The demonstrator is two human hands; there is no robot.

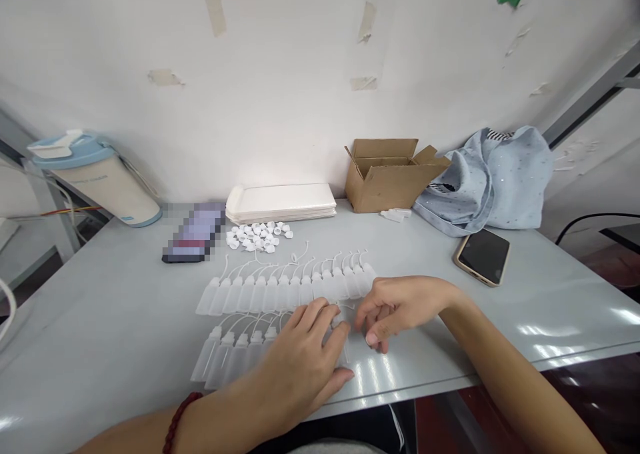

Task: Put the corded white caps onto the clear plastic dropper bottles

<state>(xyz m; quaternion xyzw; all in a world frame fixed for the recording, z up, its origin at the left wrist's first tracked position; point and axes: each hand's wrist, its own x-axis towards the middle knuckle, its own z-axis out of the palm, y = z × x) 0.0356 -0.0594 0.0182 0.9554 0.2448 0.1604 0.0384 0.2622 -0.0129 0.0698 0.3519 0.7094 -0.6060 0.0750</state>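
Head view looks down on my 2 hands at the front of the pale grey counter [100, 321]. My left hand [295, 367], with a red beaded bracelet [180, 414] at the wrist, lies over the neck end of the lower row of translucent plastic dropper bottles [230, 357]. Its fingers [320, 317] curve down loosely, and I cannot tell if they grip anything. My right hand [400, 311] sits just beside it, its fingers [373, 317] half curled above the counter; whether they pinch something small is hidden. A second row of bottles [285, 293] lies just above, on their sides, with thin tethers trailing. They look light, soft-walled and easy to nudge out of line, so I would take each by the shoulder or neck, not the flimsy tether. Beyond them are a heap of small white caps [257, 236], a stack of white trays [280, 203], an open cardboard box [387, 177], a phone [483, 256], a pale blue cloth bag [493, 181] and a tumbler [95, 181].
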